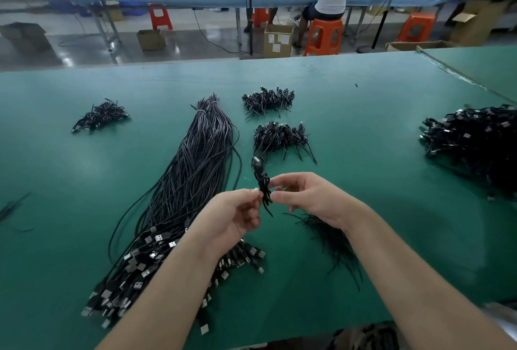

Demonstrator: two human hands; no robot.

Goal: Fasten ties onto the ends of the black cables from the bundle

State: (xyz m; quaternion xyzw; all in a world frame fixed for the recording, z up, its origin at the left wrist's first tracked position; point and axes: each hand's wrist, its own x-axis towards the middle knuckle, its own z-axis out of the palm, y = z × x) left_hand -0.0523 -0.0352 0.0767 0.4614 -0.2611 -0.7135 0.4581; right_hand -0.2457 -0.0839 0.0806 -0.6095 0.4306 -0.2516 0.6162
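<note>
A long bundle of black cables point(195, 159) lies on the green table point(363, 103), its USB plugs fanned out near me at lower left. Above the table I hold one coiled black cable point(263, 182) upright, its plug end pointing up. My left hand point(237, 215) pinches it from the left and my right hand point(307, 196) pinches it from the right, fingertips at a thin black tie around the coil. A loose heap of black ties point(333, 240) lies under my right wrist.
Three small piles of tied cables sit beyond my hands: pile point(100, 116), pile point(267, 99), pile point(281, 137). A large heap of coiled cables point(475, 142) lies at the right. Across the aisle a person sits on an orange stool point(324, 36) at another bench.
</note>
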